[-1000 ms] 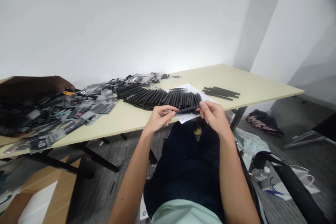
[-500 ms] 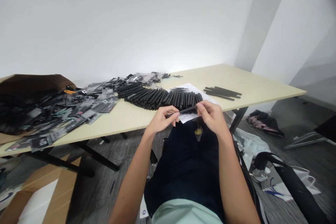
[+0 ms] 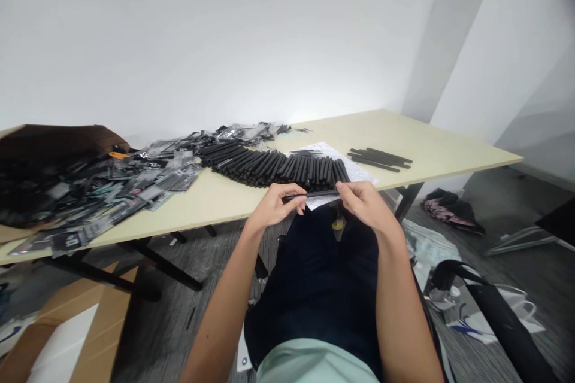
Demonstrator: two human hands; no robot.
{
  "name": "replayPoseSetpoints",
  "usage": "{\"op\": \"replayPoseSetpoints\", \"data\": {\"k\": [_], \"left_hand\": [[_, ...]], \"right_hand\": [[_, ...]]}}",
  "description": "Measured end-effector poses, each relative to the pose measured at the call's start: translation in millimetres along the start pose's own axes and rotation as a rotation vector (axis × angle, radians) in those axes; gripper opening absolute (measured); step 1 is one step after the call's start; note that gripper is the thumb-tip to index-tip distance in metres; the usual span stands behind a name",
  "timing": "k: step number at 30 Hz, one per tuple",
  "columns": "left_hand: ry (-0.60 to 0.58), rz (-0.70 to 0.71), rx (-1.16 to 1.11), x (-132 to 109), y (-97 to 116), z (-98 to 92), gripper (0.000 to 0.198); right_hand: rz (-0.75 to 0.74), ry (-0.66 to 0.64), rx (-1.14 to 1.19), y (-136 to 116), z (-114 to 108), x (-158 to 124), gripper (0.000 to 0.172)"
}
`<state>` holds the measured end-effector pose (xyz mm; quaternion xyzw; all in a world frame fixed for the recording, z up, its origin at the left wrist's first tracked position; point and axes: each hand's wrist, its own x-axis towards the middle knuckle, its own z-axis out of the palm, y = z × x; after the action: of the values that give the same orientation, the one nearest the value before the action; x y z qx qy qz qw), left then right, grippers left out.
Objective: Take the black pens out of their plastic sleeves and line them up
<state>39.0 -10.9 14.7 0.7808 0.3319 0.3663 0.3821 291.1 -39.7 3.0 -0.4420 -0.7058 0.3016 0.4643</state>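
One black rod [image 3: 309,194] sits pinched narrowly between the left hand [image 3: 276,206] and right hand [image 3: 366,206], just over the table [image 3: 431,143] edge. At 12 o'clock, a fanned rod row [image 3: 269,169] overlaps a paper sheet [image 3: 357,169]; a rod pile [image 3: 380,160] lies at 1 o'clock, packets [image 3: 153,176] at 10.

White walls [image 3: 179,42] rise behind a pale laminate surface [image 3: 431,143] on black metal legs [image 3: 408,202], with grey carpet [image 3: 507,203] at the right of the frame.

Cardboard box [image 3: 54,139] w/ dark contents at L end of pale table [image 3: 426,146], plastic packets [image 3: 153,176] heaped beside it, printed sheet [image 3: 354,170] on top, dark cloth [image 3: 451,212] on grey carpet [image 3: 539,269], white plastic bag [image 3: 471,326] nearby
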Motion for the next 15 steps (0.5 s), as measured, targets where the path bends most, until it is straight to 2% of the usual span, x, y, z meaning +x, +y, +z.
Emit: {"op": "replayPoseSetpoints", "data": {"k": [4,8,15], "left_hand": [[0.048,-0.025,-0.009,2,0,1.4,0.024],[0.115,-0.030,-0.041,2,1,2.0,0.028],[0.089,-0.072,-0.130,0,-4,-3.5,0.035]], "right_hand": [[-0.009,-0.041,-0.056,0,1,3,0.057],[-0.020,-0.023,-0.112,1,8,7,0.058],[-0.089,0.010,-0.233,0,14,7,0.054]]}}
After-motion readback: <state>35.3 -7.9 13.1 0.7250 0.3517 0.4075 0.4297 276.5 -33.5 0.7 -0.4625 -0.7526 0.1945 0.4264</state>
